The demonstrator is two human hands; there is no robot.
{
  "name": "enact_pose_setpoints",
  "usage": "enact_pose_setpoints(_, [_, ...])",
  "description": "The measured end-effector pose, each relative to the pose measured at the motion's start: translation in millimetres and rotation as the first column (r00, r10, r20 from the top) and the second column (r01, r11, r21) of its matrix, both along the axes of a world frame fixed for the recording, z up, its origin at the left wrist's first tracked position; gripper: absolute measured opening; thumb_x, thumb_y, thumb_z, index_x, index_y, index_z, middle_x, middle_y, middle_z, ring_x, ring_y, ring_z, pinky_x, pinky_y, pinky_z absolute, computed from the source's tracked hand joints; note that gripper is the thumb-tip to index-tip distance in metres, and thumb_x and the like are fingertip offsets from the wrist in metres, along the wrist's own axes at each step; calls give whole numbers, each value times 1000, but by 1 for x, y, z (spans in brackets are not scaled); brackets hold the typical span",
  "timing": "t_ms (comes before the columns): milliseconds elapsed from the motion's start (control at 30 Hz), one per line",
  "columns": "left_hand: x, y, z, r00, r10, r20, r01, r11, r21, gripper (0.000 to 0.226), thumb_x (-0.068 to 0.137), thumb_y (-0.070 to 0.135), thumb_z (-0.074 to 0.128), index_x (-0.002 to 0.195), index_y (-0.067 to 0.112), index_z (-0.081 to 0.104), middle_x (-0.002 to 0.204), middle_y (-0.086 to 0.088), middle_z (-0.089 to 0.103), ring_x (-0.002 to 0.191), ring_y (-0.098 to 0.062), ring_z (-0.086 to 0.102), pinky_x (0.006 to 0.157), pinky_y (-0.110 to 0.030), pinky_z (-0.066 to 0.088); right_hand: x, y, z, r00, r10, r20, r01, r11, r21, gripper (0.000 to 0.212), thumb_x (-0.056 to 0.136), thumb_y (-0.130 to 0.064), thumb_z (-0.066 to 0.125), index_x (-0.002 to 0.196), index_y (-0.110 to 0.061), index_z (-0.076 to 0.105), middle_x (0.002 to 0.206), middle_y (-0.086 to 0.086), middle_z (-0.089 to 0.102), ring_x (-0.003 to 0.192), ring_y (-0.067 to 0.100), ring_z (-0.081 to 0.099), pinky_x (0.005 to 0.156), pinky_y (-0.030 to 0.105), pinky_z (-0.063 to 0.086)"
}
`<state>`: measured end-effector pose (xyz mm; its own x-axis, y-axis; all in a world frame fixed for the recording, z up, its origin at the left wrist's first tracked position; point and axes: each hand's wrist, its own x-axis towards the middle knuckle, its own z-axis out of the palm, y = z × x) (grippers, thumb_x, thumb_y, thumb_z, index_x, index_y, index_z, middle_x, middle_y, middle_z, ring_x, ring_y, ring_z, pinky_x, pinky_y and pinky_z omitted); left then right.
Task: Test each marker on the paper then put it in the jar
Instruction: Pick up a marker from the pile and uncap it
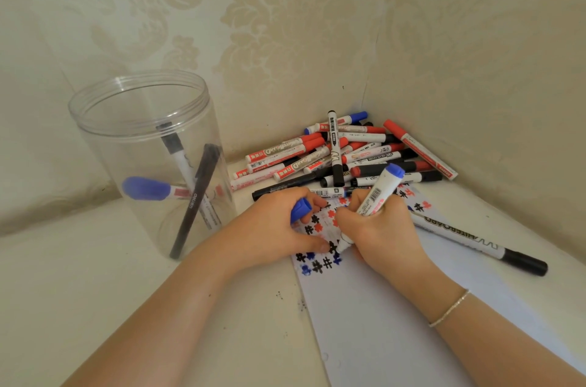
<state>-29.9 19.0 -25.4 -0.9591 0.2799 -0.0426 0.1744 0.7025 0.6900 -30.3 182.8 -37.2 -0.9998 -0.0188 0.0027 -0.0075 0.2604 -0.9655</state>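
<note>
Head view shows us our right hand (379, 229) wrapped around a white marker (374, 199) with a blue end, held upright and tilted, its tip pressed to the paper (396, 323) among rows of small black, red and blue test marks (317, 263). Our left hand (272, 225) rests on the paper's left edge, fingers curled round a blue cap (300, 209) while the thumb lies flat beside the marker's tip. The paper sits on the pale counter (95, 307), running from the corner of the wall toward us. Behind both hands lies a pile of markers (342, 152) — red, black and blue ones heaped into the corner, one black-capped marker leaning upright across the top. A long black-and-white marker (475, 244) lies apart on the right, partly on the paper. To the left stands a clear jar (139, 120), open at the top, holding a few markers: a blue-capped one (149, 188) low against the wall, a slim black pen (196, 196) leaning, and a black-capped one (174, 148) behind it. A thin bracelet (448, 309) circles our right wrist.
</note>
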Motion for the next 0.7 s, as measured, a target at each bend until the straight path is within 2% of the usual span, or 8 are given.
enact_pose_setpoints(133, [1, 1, 1, 1000, -12, -25, 12, 1000, -1, 37, 69, 38, 81, 81, 47, 47, 119, 19, 58, 103, -3, 56, 91, -28, 48, 1, 1, -1, 999, 42, -11, -42, 999, 4, 25, 78, 0, 59, 65, -9, 41, 60, 11, 35, 53, 16, 32, 48, 23, 32])
enact_pose_setpoints(233, [2, 3, -1, 997, -18, -74, 18, 1000, 0, 31, 79, 35, 73, 76, 44, 44, 118, 17, 59, 100, -5, 59, 91, -32, 50, -1, 6, 3, 1000, 13, -18, -17, 969, -246, 25, 81, -6, 68, 66, -5, 48, 55, 17, 49, 38, 13, 38, 38, 19, 34])
enact_pose_setpoints(333, [4, 4, 0, 996, -31, -83, 32, 999, 2, 26, 86, 33, 67, 76, 41, 44, 119, 20, 58, 103, -5, 59, 92, -30, 50, -4, 14, 8, 998, 36, -46, -53, 885, -462, 26, 76, -21, 72, 73, -4, 53, 48, 7, 49, 35, 13, 39, 36, 22, 34])
enact_pose_setpoints(467, [3, 4, 0, 995, -30, -98, 27, 999, -27, 25, 87, 35, 64, 76, 42, 43, 113, 16, 61, 97, -6, 60, 87, -30, 50, -6, 17, 8, 980, 195, -28, -161, 710, -685, 20, 77, -15, 63, 88, 2, 64, 73, 13, 65, 60, 21, 62, 58, 30, 54])
enact_pose_setpoints(533, [3, 4, -2, 994, -23, -107, 19, 999, -38, 21, 86, 38, 64, 77, 40, 45, 96, 12, 62, 82, -4, 58, 77, -22, 50, -6, 17, 8, 973, 232, -3, -166, 683, -712, 26, 80, -20, 56, 90, 4, 64, 73, 16, 65, 61, 25, 62, 60, 32, 54])
enact_pose_setpoints(600, [3, 5, -3, 993, -17, -114, 10, 998, -63, 12, 86, 42, 62, 86, 35, 52, 82, 8, 58, 70, -5, 53, 67, -21, 46, -6, 15, 8, 975, 220, -10, -167, 710, -684, 24, 78, -19, 56, 87, 3, 61, 68, 17, 64, 54, 25, 61, 53, 32, 52])
enact_pose_setpoints(700, [2, 5, -4, 993, -11, -114, 3, 998, -70, 23, 87, 42, 61, 105, 27, 59, 90, 4, 61, 79, -12, 57, 75, -30, 50, -7, 13, 7, 981, 190, -27, -164, 758, -631, 14, 76, -14, 59, 80, -2, 54, 69, 19, 65, 49, 23, 58, 47, 30, 50])
